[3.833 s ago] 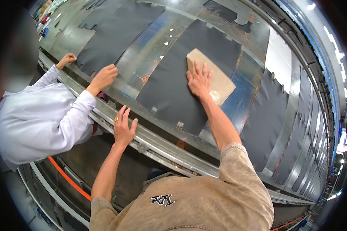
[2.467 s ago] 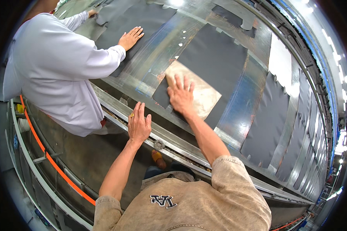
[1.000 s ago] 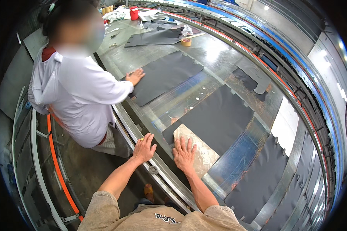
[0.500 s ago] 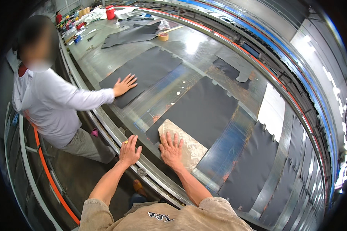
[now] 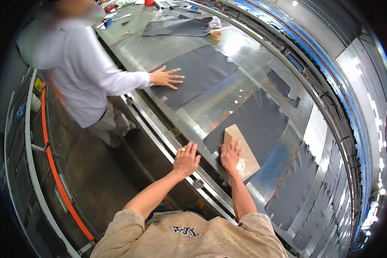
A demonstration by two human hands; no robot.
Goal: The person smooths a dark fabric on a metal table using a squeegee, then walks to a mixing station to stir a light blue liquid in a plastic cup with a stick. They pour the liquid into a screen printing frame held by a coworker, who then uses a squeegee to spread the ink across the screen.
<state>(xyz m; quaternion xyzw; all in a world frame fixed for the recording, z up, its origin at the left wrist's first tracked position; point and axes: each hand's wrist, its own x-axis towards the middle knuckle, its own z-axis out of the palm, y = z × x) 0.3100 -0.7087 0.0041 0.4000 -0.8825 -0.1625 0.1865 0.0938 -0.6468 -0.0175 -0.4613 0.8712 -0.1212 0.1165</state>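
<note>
My right hand (image 5: 231, 157) lies flat with fingers spread on a flat tan piece (image 5: 246, 158), shiny in parts, perhaps paper or film. Beneath it is a dark grey leather-like sheet (image 5: 262, 116), taped at its edges to the metal table (image 5: 148, 53). My left hand (image 5: 186, 161), a yellow band on one finger, rests on the table's metal edge rail with fingers stretched out and nothing held. Farther left, a co-worker's hand (image 5: 167, 78) presses with spread fingers on another dark sheet (image 5: 202, 64).
The co-worker (image 5: 79, 73) stands at the table's left side. Tape rolls (image 5: 216, 35) and loose dark pieces (image 5: 176, 27) lie at the far end. More taped dark sheets (image 5: 293, 191) continue to the right, near a white sheet (image 5: 316, 133). An orange-striped rail (image 5: 64, 193) runs behind on the left.
My view has swung left, shifting the table rightward in the picture. The tan piece looks narrower and smoother under my right hand. My left hand stays at the rail.
</note>
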